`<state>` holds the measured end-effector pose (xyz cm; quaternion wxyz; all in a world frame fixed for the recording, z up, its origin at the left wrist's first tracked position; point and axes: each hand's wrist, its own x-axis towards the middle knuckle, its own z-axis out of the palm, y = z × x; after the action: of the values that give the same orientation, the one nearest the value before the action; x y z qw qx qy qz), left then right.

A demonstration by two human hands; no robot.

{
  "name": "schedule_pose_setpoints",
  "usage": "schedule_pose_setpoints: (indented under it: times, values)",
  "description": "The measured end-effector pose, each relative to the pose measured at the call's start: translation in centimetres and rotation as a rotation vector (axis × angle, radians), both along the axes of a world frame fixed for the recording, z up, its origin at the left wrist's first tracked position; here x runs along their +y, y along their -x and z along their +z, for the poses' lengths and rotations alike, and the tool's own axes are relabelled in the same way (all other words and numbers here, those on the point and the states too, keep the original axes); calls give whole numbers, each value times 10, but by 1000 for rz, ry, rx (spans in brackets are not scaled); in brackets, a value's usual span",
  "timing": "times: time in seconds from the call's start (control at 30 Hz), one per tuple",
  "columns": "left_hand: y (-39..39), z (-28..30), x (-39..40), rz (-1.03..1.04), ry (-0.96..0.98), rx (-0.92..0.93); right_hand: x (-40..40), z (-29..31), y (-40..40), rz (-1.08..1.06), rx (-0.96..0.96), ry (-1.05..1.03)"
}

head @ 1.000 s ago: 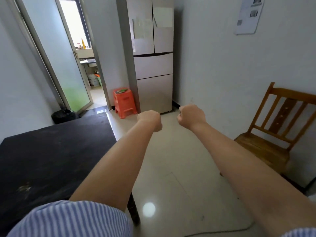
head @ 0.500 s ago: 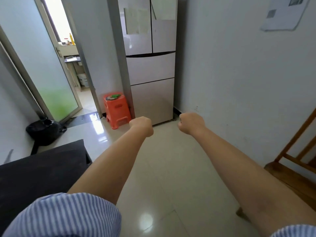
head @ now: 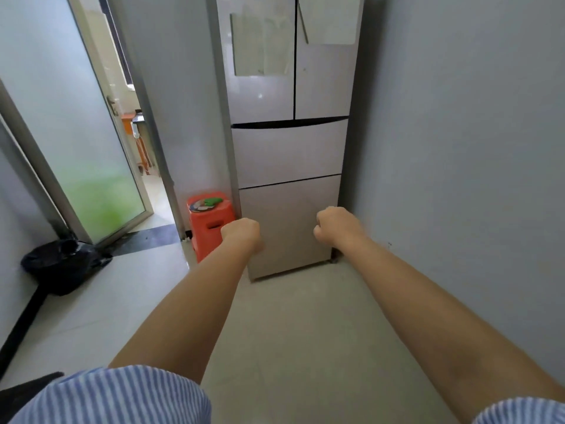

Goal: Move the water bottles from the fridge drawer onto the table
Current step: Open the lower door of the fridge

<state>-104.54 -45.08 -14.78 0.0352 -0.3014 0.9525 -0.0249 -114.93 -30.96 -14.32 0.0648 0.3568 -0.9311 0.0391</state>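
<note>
Silver fridge [head: 290, 142] fills the middle of the view, set into the corner against the grey wall [head: 458, 148]. Its two upper doors and both drawers [head: 289, 151] are closed. Bottles are not visible; judged to be inside one drawer, which one I cannot tell. The bench does not show for certain in this view. Orange stool [head: 208, 224] stands just left of the fridge, and a black bag [head: 58, 264] lies on the floor by the glass door.

Step in hand: approach, nothing moved yet. Left grip [head: 243, 234] and right grip [head: 336, 228] are both fisted and empty, held out in front of the lower drawer, apparently short of it.

Next move calls for uncurling a fist, finding a drawer's top edge and pulling straight out.

Versus earlier frames: fridge looms larger, the chair and dark bench top have left view, and the fists are unchanged.
</note>
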Motion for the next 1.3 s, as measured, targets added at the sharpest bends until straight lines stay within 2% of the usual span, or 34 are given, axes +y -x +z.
schedule_pose_setpoints:
  times: [0.1, 0.23, 0.33, 0.47, 0.6, 0.77, 0.87, 0.93, 1.03, 1.1, 1.2, 1.3]
  values:
    - [61, 8, -48, 60, -3, -55, -57, 8, 71, 71, 0, 3]
    - [136, 12, -132, 123, -14, 45, -136, 17, 159, 149, 16, 14]
    - [194, 14, -194, 170, -15, -4, -195, 24, 225, 170, 48, 66]
    - [270, 16, -279, 242, -54, 60, -274, 35, 309, 160, 68, 107]
    - [342, 20, -352, 271, -84, 47, -343, 46, 380, 200, 117, 105]
    - [425, 4, -420, 337, -213, 182, -420, 48, 473, 294, 267, 152]
    - [465, -14, -449, 378, -215, 229, -469, 47, 523, 387, 310, 116]
    - [487, -24, -468, 415, -222, 274, -499, 46, 548, 502, 404, 70]
    - [512, -37, -496, 471, -348, 407, -532, 42, 580, 688, 689, 60]
    - [527, -45, -515, 476, -478, 543, -549, 34, 603, 785, 828, 166]
    - [542, -55, -533, 419, -624, 709, -566, 19, 626, 885, 925, 350]
    - [544, -61, -542, 403, -693, 756, -571, 13, 634, 893, 955, 368]
